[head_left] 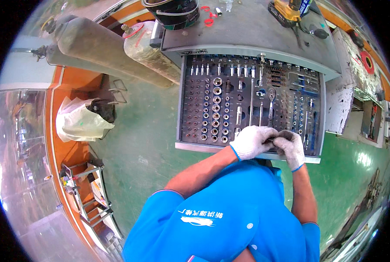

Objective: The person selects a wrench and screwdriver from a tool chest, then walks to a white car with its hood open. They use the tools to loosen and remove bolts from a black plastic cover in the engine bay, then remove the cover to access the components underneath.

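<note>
An open tool drawer (184, 126) lies in front of me, its dark insert filled with rows of sockets, bits and hex keys. My left hand (252, 142), in a white knit glove, is over the drawer's front part with its fingers curled inward. Against it, my right hand (291, 148) in a greyer, soiled glove is closed too, fingertips meeting the left's. Whatever they pinch between them is small and hidden by the gloves. Just beyond the hands lie a ratchet wrench (271, 102) and a long extension bar (251, 102) in their slots.
On the grey cabinet top (243, 32) stand a black bucket (173, 15), a yellow cordless power tool (286, 13) and red rings (209, 22). Large gas cylinders (94, 43) lean at the left. A white-draped object (79, 120) and a metal rack (88, 192) stand along the left wall.
</note>
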`<control>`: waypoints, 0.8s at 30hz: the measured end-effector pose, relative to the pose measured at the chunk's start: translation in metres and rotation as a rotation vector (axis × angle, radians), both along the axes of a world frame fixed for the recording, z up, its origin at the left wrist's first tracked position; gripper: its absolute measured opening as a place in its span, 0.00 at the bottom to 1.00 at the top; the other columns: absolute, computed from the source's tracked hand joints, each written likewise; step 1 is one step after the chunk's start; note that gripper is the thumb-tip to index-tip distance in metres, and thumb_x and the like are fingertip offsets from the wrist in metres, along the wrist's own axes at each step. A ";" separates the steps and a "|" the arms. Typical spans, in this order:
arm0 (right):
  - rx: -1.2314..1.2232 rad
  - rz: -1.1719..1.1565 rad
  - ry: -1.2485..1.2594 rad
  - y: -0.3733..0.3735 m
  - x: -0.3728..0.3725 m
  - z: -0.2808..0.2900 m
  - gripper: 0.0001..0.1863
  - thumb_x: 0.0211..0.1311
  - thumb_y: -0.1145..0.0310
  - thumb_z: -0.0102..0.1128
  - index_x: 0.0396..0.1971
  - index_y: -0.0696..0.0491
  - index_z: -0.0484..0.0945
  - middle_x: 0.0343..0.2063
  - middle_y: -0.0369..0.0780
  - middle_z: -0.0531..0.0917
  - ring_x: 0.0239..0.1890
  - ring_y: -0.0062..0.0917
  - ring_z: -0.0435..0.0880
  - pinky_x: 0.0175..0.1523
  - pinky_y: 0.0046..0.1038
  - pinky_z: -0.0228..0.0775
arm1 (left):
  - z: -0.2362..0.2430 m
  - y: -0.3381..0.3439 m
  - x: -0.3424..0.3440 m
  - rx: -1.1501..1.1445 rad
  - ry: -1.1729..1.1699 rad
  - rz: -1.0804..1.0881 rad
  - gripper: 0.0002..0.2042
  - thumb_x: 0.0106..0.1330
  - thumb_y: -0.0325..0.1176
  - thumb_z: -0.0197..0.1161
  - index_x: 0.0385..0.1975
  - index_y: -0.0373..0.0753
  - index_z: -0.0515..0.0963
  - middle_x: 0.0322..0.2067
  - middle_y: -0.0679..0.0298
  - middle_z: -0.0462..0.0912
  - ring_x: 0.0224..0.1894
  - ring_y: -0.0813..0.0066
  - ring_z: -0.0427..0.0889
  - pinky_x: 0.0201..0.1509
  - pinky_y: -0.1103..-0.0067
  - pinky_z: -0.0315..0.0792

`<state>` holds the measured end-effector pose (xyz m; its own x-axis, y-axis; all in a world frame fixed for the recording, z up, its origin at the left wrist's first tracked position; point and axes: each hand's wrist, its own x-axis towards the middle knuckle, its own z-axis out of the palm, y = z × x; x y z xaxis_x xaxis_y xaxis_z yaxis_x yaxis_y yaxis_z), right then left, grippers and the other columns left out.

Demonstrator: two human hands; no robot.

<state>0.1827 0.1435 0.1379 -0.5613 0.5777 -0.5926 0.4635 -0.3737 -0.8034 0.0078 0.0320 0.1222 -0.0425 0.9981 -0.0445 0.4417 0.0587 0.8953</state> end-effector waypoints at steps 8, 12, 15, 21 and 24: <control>0.247 0.087 -0.007 -0.007 0.010 -0.010 0.08 0.66 0.71 0.66 0.38 0.61 0.85 0.30 0.37 0.87 0.34 0.18 0.83 0.41 0.24 0.76 | -0.012 -0.050 -0.029 0.061 0.084 0.268 0.13 0.70 0.35 0.65 0.51 0.43 0.82 0.42 0.54 0.87 0.43 0.53 0.88 0.47 0.65 0.82; 0.438 0.019 0.005 -0.014 0.035 -0.038 0.06 0.63 0.73 0.69 0.35 0.61 0.86 0.32 0.39 0.88 0.35 0.20 0.86 0.43 0.26 0.78 | -0.024 -0.086 -0.042 -0.067 0.090 0.583 0.14 0.67 0.32 0.70 0.50 0.37 0.82 0.40 0.53 0.89 0.42 0.65 0.91 0.47 0.73 0.82; 0.604 0.036 0.007 -0.018 0.038 -0.042 0.05 0.61 0.74 0.70 0.34 0.59 0.86 0.31 0.41 0.88 0.34 0.24 0.88 0.43 0.27 0.79 | -0.030 -0.093 -0.046 -0.050 0.034 0.680 0.12 0.65 0.29 0.71 0.47 0.36 0.83 0.39 0.54 0.89 0.41 0.67 0.90 0.47 0.73 0.82; 0.779 0.101 0.009 -0.021 0.032 -0.038 0.04 0.58 0.74 0.71 0.32 0.56 0.86 0.31 0.43 0.87 0.34 0.33 0.89 0.42 0.31 0.80 | -0.037 -0.091 -0.050 0.166 0.121 0.648 0.09 0.63 0.23 0.72 0.42 0.34 0.85 0.41 0.56 0.89 0.43 0.69 0.89 0.50 0.75 0.82; 0.787 0.120 -0.003 -0.020 0.031 -0.037 0.05 0.59 0.71 0.71 0.32 0.55 0.86 0.31 0.43 0.87 0.35 0.35 0.89 0.41 0.32 0.80 | -0.041 -0.092 -0.049 0.192 0.058 0.695 0.11 0.62 0.21 0.70 0.45 0.34 0.84 0.44 0.55 0.89 0.45 0.69 0.88 0.51 0.75 0.81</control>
<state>0.2142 0.1232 0.1012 -0.6455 0.7628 -0.0373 0.4674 0.3560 -0.8092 -0.0408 -0.0598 0.0807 -0.6668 0.7298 0.1508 0.4069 0.1871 0.8941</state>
